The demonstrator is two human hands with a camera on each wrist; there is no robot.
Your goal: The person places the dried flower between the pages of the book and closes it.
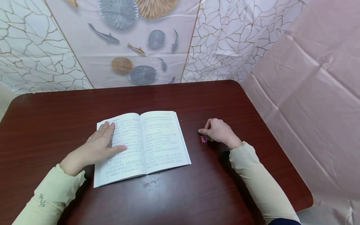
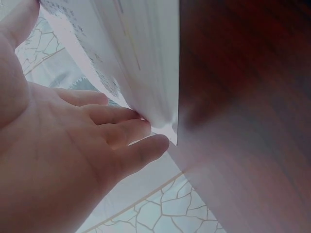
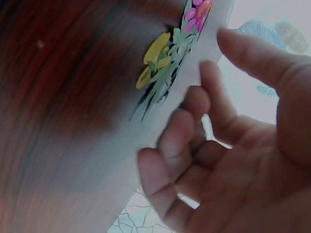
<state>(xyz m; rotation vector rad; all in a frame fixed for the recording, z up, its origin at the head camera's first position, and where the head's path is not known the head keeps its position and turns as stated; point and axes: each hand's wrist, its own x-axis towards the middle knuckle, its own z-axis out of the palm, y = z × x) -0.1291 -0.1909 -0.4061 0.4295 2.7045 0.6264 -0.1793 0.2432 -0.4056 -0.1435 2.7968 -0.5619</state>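
An open book [image 1: 163, 143] with printed text lies on the table, left of its middle. My left hand [image 1: 95, 145] rests on its left page, fingers straight and thumb spread. In the left wrist view, the fingers of that hand [image 2: 73, 141] reach across the block of page edges [image 2: 150, 63]. To the right of the book, my right hand [image 1: 222, 129] hovers over a small flower piece [image 1: 203, 139]. The right wrist view shows this thin piece with pink petals [image 3: 198, 17], green leaves [image 3: 167, 73] and yellow petals [image 3: 156, 47]. Thumb and loosely bent fingers stand apart from it, holding nothing.
The dark red-brown table [image 1: 174, 200] has rounded corners. Behind it hangs a patterned cloth [image 1: 157, 59] with fish and round shapes, and a plain pinkish cloth [image 1: 315, 103] drapes along the right side.
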